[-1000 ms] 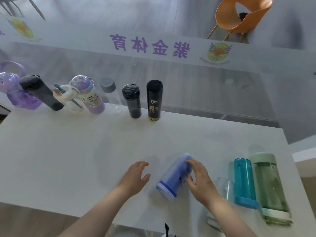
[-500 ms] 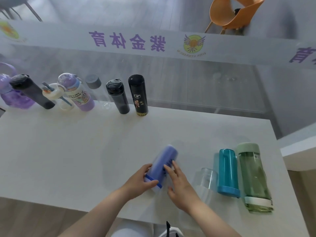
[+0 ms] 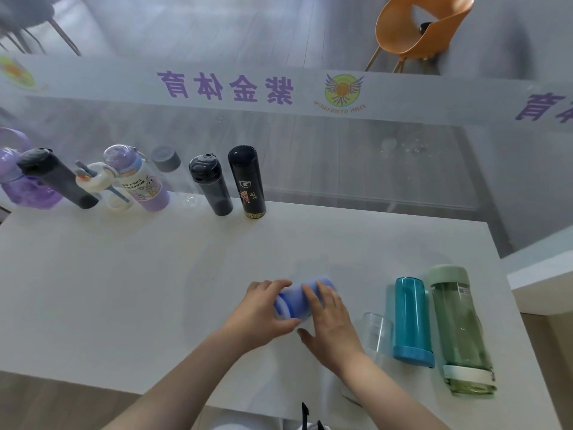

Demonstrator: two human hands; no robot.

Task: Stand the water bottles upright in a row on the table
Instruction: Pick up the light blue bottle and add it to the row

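A periwinkle-blue bottle [image 3: 296, 301] lies on its side near the front of the white table [image 3: 124, 290], gripped by both hands. My left hand [image 3: 263, 311] wraps its cap end and my right hand [image 3: 331, 324] lies over its body. To the right lie a clear bottle [image 3: 376, 333], a teal bottle [image 3: 410, 318] and a green bottle [image 3: 459, 330], all on their sides. Along the far edge several bottles stand upright, ending with a dark grey bottle [image 3: 210, 184] and a tall black bottle [image 3: 247, 181].
The upright row also holds a purple jug [image 3: 21, 184], a leaning black bottle [image 3: 55, 178], a white straw cup [image 3: 99, 184], a lilac cartoon bottle [image 3: 139, 178] and a clear grey-capped bottle [image 3: 169, 169]. A glass wall stands behind the table. An orange chair [image 3: 418, 29] is beyond it.
My left hand has closed on the blue bottle's cap end, and my right hand has slid over its body. The view has shifted, so everything sits further left in frame.
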